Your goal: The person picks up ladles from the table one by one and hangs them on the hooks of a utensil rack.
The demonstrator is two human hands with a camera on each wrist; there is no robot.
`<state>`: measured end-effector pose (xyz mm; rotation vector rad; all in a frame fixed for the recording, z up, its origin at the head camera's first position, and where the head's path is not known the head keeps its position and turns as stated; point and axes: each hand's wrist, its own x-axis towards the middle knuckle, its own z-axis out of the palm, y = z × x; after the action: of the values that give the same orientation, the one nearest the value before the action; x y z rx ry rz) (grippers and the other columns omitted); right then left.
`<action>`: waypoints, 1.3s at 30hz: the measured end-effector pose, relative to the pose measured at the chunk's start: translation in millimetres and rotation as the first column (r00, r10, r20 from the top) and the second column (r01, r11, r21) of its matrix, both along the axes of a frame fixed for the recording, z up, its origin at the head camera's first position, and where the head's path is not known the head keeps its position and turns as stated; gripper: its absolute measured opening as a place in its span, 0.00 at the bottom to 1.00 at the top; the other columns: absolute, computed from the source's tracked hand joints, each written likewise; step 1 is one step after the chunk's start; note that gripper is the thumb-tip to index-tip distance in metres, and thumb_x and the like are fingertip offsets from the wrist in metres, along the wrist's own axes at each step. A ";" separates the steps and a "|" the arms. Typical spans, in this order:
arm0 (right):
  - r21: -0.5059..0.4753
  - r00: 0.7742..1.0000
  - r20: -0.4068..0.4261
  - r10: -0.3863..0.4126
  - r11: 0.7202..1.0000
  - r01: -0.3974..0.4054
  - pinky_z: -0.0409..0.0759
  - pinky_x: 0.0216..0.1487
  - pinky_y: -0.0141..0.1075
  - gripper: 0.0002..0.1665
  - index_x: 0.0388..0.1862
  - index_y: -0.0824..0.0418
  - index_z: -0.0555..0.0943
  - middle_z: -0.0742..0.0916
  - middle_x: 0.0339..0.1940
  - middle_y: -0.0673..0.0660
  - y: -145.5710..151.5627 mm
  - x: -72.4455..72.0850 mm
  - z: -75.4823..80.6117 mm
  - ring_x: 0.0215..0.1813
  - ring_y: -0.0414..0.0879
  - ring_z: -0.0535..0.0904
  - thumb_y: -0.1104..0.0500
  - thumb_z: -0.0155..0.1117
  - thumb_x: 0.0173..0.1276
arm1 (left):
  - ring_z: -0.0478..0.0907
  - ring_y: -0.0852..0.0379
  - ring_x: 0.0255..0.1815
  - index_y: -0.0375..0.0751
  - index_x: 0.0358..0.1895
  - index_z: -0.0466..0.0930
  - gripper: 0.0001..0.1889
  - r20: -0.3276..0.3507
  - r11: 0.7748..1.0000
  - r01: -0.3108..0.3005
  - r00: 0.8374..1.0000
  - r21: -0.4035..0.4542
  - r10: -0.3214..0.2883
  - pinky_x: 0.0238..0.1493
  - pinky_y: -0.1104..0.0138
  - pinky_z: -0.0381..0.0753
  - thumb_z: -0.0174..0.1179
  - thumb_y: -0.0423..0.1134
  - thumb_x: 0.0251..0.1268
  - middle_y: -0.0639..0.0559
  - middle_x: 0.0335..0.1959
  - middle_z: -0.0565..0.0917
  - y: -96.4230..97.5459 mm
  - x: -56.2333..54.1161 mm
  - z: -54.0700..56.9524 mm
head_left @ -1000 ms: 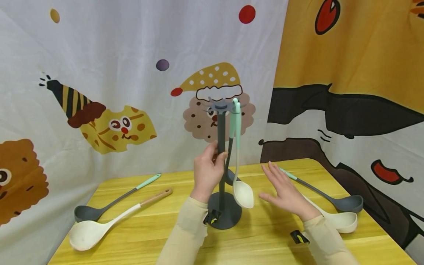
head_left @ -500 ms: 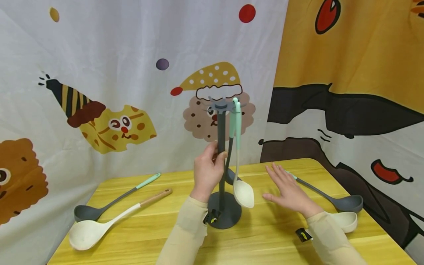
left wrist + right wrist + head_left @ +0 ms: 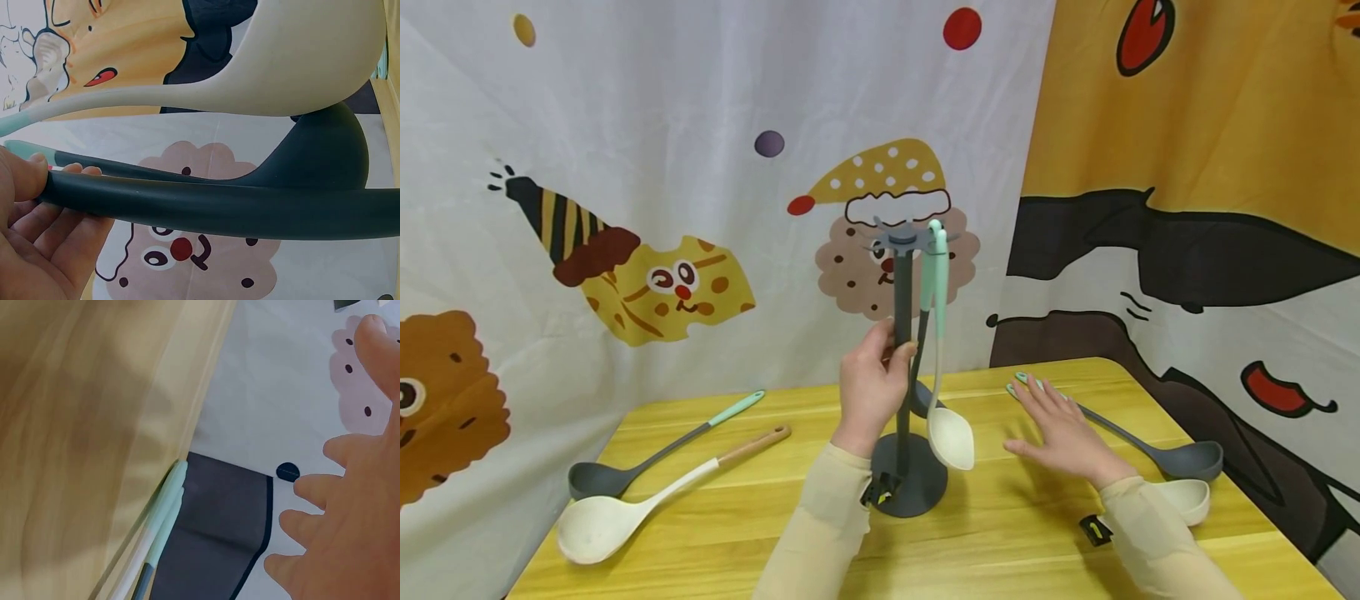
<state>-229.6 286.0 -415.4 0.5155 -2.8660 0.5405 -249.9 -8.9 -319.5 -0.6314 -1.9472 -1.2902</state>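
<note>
My left hand [image 3: 871,387] grips the dark grey post [image 3: 903,292] of an upright utensil stand, thumb and fingers around it. From the stand's hooked top [image 3: 901,240] hang two mint-handled utensils: a cream ladle [image 3: 951,437] in front and a dark grey ladle [image 3: 921,400] behind it. In the left wrist view their bowls overlap beside the post [image 3: 250,206]. My right hand [image 3: 1063,433] is held over the table with fingers spread, holding nothing. Beneath it lie a dark grey ladle [image 3: 1187,461] and a white ladle [image 3: 1191,500], partly covered by hand and sleeve. Their mint handles [image 3: 164,512] show in the right wrist view.
On the left of the wood-grain table [image 3: 715,542] lie a dark ladle [image 3: 598,481] with a mint handle and a white ladle [image 3: 595,529] with a wooden-ended handle. The stand's round base [image 3: 917,496] sits mid-table. Behind hangs a cartoon-printed curtain [image 3: 700,100].
My right hand has drifted a little to the right and away from the stand, showing the two mint handle tips beyond its fingers. The left hand and stand stay put.
</note>
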 end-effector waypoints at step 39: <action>0.165 0.995 0.010 -0.102 0.981 0.099 0.56 0.64 0.71 0.53 0.71 0.75 0.65 0.68 0.69 0.78 36.0 -13.1 -20.0 0.68 0.75 0.63 0.38 0.68 0.63 | 0.86 0.54 0.35 0.36 0.49 0.80 0.11 0.020 1.000 -0.012 1.000 -0.006 0.013 0.37 0.63 0.85 0.64 0.31 0.66 0.47 0.35 0.87 0.2 1.2 -0.3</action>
<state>-242.7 322.0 -435.4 0.3886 -2.9503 0.2952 -248.7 -8.7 -319.8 -0.6102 -1.9690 -1.2885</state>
